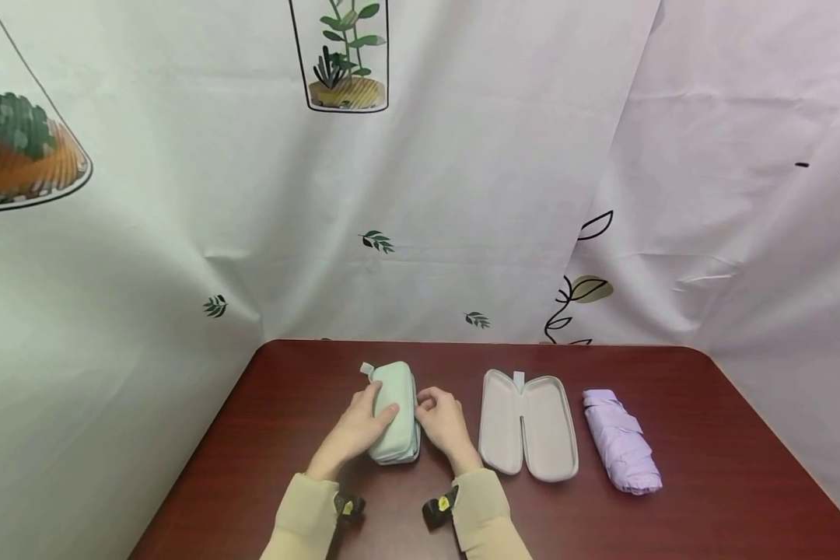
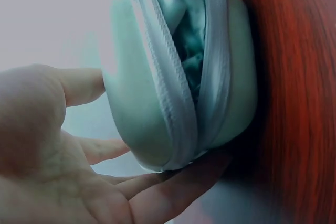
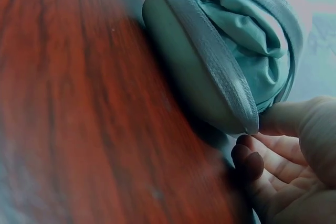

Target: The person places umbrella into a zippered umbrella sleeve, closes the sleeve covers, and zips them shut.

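Observation:
A mint-green zip case lies on the table, partly unzipped. Crumpled teal fabric fills the gap between its two shells and bulges toward the right wrist camera. My left hand grips the case from the left, with its thumb over the top shell and fingers along the side. At the case's right edge, my right hand pinches the zipper-lined rim near a corner, thumb beside the fabric and fingers curled below. Whether it holds a zip pull, I cannot tell. A pale loop tag sticks out at the case's far left corner.
Right of my hands, a grey-white case lies spread flat with its inside up. Beyond it, farther right, is a folded lilac fabric bundle. The dark red wooden table meets a patterned white curtain behind.

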{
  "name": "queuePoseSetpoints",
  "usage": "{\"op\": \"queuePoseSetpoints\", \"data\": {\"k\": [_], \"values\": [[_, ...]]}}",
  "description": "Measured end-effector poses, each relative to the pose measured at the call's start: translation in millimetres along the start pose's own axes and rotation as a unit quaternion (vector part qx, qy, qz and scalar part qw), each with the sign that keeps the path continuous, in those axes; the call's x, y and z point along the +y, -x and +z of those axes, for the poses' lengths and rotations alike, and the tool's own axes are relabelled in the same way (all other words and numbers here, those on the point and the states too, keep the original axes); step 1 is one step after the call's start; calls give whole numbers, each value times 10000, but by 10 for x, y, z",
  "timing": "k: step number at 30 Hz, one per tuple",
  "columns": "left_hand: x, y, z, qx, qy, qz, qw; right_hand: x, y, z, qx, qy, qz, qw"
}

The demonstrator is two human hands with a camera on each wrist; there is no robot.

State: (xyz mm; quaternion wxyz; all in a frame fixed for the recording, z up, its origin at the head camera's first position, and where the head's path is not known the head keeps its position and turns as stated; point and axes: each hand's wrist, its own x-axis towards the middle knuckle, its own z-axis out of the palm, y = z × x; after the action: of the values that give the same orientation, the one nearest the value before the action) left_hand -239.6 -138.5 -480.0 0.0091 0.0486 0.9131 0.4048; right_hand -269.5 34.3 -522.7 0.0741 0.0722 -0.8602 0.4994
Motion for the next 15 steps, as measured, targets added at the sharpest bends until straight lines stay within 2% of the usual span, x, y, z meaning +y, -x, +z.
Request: {"op": "queuePoseSetpoints", "data": {"k": [6, 15], "values": [[30, 16, 69, 133, -318, 48, 9994, 8, -11, 4, -16, 75, 59, 10000], [78, 51, 139, 313, -608, -146, 9975, 10, -3, -5, 15, 42, -26, 10000]]}}
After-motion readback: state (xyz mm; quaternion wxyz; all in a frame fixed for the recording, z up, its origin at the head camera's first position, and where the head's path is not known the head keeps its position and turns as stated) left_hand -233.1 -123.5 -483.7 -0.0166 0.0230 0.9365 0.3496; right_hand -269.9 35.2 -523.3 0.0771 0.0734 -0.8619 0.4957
